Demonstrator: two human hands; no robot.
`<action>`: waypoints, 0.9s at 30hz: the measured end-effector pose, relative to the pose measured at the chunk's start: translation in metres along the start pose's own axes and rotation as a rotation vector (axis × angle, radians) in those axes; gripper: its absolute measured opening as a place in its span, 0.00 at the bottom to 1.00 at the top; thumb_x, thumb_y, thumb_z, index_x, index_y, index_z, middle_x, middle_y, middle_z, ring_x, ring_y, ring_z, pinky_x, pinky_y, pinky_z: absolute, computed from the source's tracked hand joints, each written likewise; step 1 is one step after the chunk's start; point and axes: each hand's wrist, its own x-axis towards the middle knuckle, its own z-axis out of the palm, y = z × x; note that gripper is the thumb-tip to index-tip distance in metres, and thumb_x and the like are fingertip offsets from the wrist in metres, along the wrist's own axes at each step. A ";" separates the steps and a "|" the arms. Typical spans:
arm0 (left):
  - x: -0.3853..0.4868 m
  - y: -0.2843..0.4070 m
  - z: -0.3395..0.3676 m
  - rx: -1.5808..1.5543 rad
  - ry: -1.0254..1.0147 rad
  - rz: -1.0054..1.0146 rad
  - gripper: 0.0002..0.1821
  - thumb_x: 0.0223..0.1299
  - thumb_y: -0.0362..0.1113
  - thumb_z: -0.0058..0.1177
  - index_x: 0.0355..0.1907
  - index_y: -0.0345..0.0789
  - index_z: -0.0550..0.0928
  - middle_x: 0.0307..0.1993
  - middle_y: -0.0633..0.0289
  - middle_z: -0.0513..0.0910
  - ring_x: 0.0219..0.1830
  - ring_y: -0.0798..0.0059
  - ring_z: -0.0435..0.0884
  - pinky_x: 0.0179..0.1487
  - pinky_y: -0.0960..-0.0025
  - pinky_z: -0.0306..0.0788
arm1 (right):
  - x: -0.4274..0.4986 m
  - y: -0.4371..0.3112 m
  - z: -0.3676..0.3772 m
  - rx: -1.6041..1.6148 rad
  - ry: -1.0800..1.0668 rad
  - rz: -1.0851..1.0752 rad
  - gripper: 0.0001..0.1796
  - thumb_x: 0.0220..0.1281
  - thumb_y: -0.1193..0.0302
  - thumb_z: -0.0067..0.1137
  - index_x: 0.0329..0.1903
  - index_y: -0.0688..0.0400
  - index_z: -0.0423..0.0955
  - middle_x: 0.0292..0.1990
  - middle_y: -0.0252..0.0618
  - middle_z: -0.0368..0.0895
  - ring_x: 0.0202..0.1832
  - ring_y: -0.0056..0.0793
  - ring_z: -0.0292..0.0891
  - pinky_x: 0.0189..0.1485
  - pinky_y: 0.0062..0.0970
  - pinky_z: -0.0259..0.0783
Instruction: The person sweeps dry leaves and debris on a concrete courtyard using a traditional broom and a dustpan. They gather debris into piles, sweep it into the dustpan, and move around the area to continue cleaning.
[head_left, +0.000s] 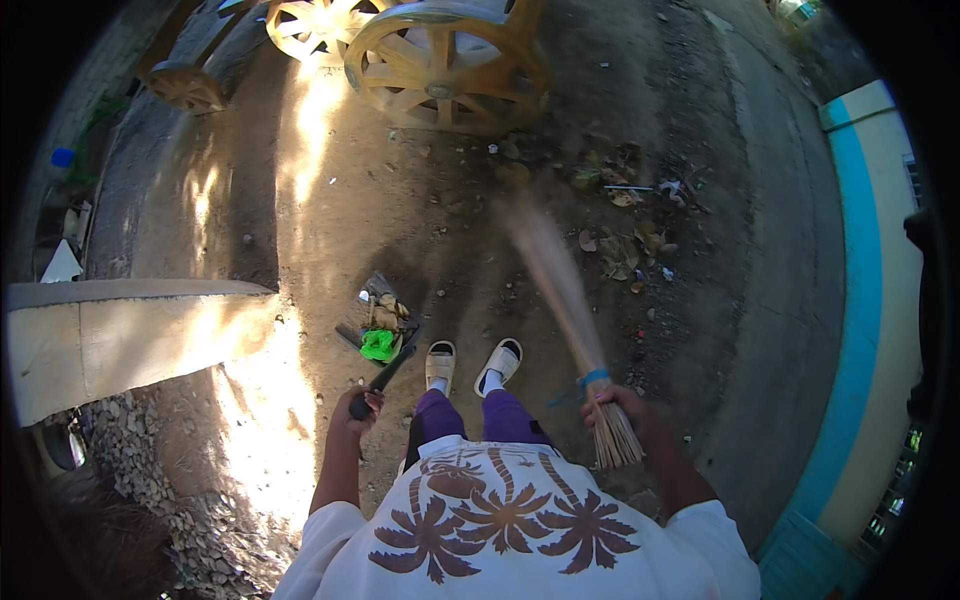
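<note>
My left hand is closed around the dark handle of a dustpan. Dry leaves and a crumpled bright green plastic bag lie in its pan, left of my feet. In my right hand is a broom of thin sticks, bound with a blue tie. I grip it just below the tie, and its far end is blurred over the dirt ground. A spread of dry leaves and bits of litter lies on the ground to the right of the broom, with a thin white stick among them.
Large spoked wheels stand ahead. A low pale wall juts in from the left, with a bank of stones behind it. A concrete strip runs along a cream and blue wall on the right.
</note>
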 end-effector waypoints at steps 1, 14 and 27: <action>0.001 0.000 0.003 0.002 0.002 0.012 0.09 0.46 0.26 0.42 0.30 0.24 0.61 0.24 0.59 0.65 0.18 0.80 0.68 0.22 0.82 0.69 | -0.001 0.005 0.003 0.049 -0.081 0.100 0.19 0.42 0.69 0.53 0.39 0.62 0.61 0.27 0.38 0.69 0.26 0.27 0.71 0.30 0.28 0.72; 0.003 -0.014 0.019 0.010 -0.020 0.061 0.13 0.45 0.25 0.43 0.32 0.24 0.59 0.26 0.56 0.65 0.19 0.81 0.68 0.20 0.83 0.69 | 0.012 -0.010 -0.042 -0.381 0.226 -0.346 0.16 0.44 0.68 0.51 0.38 0.59 0.61 0.27 0.39 0.70 0.28 0.28 0.72 0.28 0.28 0.71; -0.003 -0.022 0.024 -0.082 -0.054 -0.023 0.10 0.47 0.26 0.42 0.31 0.25 0.60 0.26 0.59 0.64 0.19 0.80 0.69 0.22 0.82 0.69 | 0.067 -0.111 -0.040 0.136 -0.083 -0.107 0.15 0.46 0.66 0.50 0.34 0.63 0.62 0.24 0.38 0.68 0.28 0.26 0.72 0.31 0.26 0.71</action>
